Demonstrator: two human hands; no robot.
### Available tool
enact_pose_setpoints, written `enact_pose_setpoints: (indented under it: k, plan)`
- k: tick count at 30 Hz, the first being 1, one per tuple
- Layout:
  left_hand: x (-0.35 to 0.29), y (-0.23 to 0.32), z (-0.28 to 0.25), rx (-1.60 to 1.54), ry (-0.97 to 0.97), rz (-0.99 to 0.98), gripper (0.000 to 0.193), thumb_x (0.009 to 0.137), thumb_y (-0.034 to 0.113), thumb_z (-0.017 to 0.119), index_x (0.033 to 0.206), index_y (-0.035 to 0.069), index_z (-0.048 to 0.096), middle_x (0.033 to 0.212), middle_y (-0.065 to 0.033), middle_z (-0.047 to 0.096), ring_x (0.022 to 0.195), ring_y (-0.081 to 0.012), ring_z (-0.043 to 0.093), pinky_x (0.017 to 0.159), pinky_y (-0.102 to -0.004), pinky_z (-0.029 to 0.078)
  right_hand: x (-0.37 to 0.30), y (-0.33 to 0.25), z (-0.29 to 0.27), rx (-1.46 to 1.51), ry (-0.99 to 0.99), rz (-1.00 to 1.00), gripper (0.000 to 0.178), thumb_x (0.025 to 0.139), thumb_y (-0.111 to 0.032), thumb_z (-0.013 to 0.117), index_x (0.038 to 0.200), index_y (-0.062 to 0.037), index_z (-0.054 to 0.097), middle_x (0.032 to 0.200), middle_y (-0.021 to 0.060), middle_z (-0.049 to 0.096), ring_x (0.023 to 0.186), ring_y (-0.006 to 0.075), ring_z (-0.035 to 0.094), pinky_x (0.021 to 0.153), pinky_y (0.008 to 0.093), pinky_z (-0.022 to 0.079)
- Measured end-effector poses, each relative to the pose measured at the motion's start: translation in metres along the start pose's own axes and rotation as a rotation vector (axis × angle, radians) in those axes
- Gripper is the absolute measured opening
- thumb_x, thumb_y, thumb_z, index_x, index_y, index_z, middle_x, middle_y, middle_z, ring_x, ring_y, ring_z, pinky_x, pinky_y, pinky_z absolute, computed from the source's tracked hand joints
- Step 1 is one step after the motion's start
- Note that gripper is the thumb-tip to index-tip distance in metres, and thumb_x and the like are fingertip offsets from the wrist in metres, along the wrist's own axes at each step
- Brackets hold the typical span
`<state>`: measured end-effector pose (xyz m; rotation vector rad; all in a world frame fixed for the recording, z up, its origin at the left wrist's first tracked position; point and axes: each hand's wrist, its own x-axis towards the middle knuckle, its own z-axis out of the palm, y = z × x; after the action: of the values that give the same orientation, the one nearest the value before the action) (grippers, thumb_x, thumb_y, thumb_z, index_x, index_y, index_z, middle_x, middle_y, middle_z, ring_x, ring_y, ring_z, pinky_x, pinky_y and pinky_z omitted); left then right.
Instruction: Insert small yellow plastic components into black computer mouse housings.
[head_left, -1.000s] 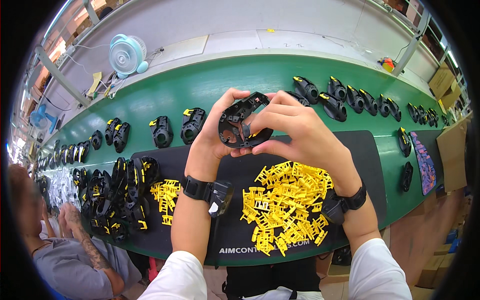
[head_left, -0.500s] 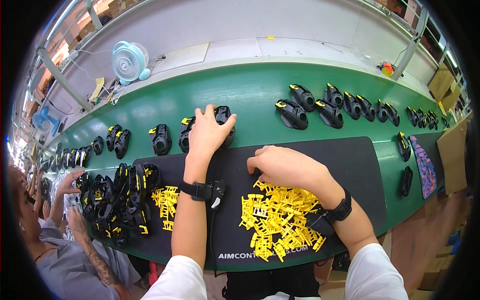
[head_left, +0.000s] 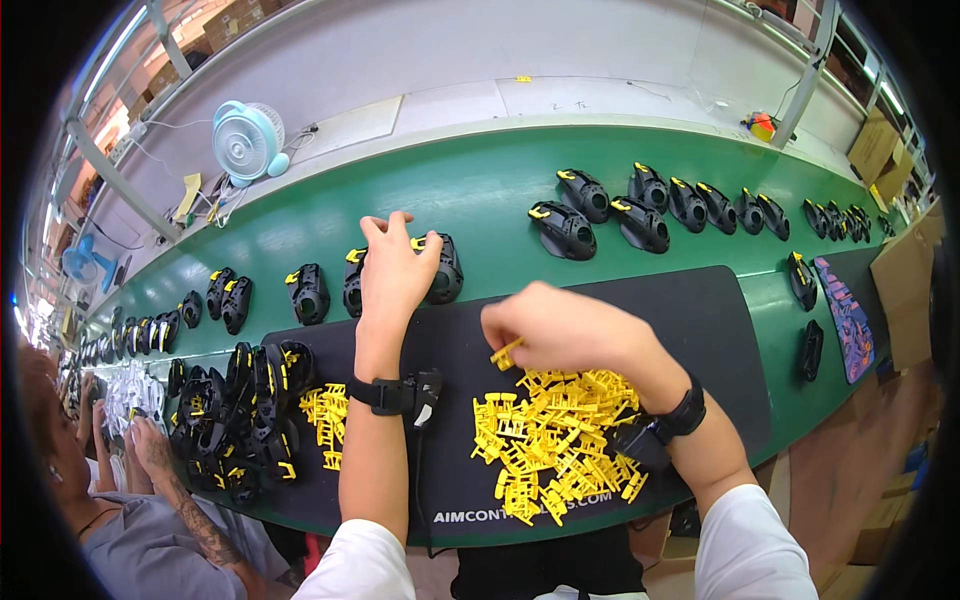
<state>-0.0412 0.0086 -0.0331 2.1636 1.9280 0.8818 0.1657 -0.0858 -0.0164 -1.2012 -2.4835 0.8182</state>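
My left hand (head_left: 395, 275) reaches over two black plastic shells with yellow clips, its thumb spread from its bent fingers. One black shell (head_left: 446, 272) shows on its right; the other shell (head_left: 353, 285) is partly hidden on its left. Whether the fingers touch either shell, I cannot tell. Closed in a pinch, my right hand (head_left: 565, 325) holds a small yellow plastic clip (head_left: 506, 354) above the near mat. Below it lies a loose pile of yellow clips (head_left: 555, 440). A smaller group of yellow clips (head_left: 327, 420) lies left of my left forearm.
Black shells (head_left: 220, 420) are heaped at left. More shells (head_left: 640, 222) stand in rows along the green table (head_left: 480, 180). A dark mat (head_left: 700, 340) lies under the clips. A blue fan (head_left: 248, 142) stands behind; a co-worker (head_left: 150, 535) sits at left.
My right hand has lifted slightly, and a yellow clip now shows in its fingers. The left hand has shifted a little left over the shells. The whole view has tilted slightly.
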Motion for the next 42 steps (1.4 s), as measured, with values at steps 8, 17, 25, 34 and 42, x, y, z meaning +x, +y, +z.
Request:
enact_pose_setpoints:
  k: [8,17,25,34,42]
  plan:
    - [0.002,0.015,-0.016,-0.278,0.167,0.122,0.028,0.091,0.018,0.065,0.112,-0.001,0.065,0.109,-0.0173,0.059,0.077,-0.0280,0.067,0.073,-0.0412,0.055,-0.025,0.073,-0.050,-0.050,0.406,0.432,0.014,0.083,-0.009,0.074,0.092,0.0014,0.075,0.086,0.0192,0.073,0.080,0.0313,0.072,0.077,0.0395,0.056]
    - [0.000,0.019,-0.004,-0.374,0.010,0.161,0.022,0.088,0.010,0.068,0.108,0.000,0.068,0.093,-0.0112,0.066,0.067,-0.0171,0.062,0.063,-0.0348,0.051,-0.005,0.080,-0.031,0.186,0.406,0.348,0.015,0.089,-0.013,0.073,0.096,0.0002,0.073,0.086,0.0129,0.072,0.081,0.0228,0.070,0.077,0.0348,0.056]
    - [-0.011,0.037,0.012,-1.617,-0.442,-0.212,0.042,0.098,0.026,0.067,0.132,0.003,0.056,0.112,-0.0098,0.066,0.103,-0.0217,0.070,0.083,-0.0365,0.060,-0.019,0.058,-0.049,1.566,0.309,0.017,0.017,0.100,-0.020,0.065,0.109,-0.0054,0.065,0.102,0.0050,0.069,0.093,0.0140,0.067,0.076,0.0298,0.054]
    - [-0.012,0.042,0.005,-1.530,-0.526,-0.203,0.031,0.103,0.034,0.057,0.120,0.008,0.058,0.102,-0.0077,0.073,0.080,-0.0203,0.074,0.053,-0.0311,0.056,-0.013,0.047,-0.057,0.969,0.612,0.051,0.014,0.098,-0.016,0.070,0.105,-0.0044,0.068,0.096,-0.0019,0.068,0.085,0.0071,0.063,0.069,0.0233,0.050]
    - [-0.030,0.068,-0.019,-1.398,-0.683,0.195,0.067,0.093,0.012,0.071,0.150,0.007,0.036,0.126,-0.0152,0.062,0.101,-0.0268,0.072,0.067,-0.0376,0.062,-0.013,0.014,-0.053,0.366,0.911,-0.064,0.014,0.089,-0.012,0.076,0.095,0.0005,0.073,0.076,0.0060,0.071,0.069,0.0104,0.064,0.062,0.0261,0.050]
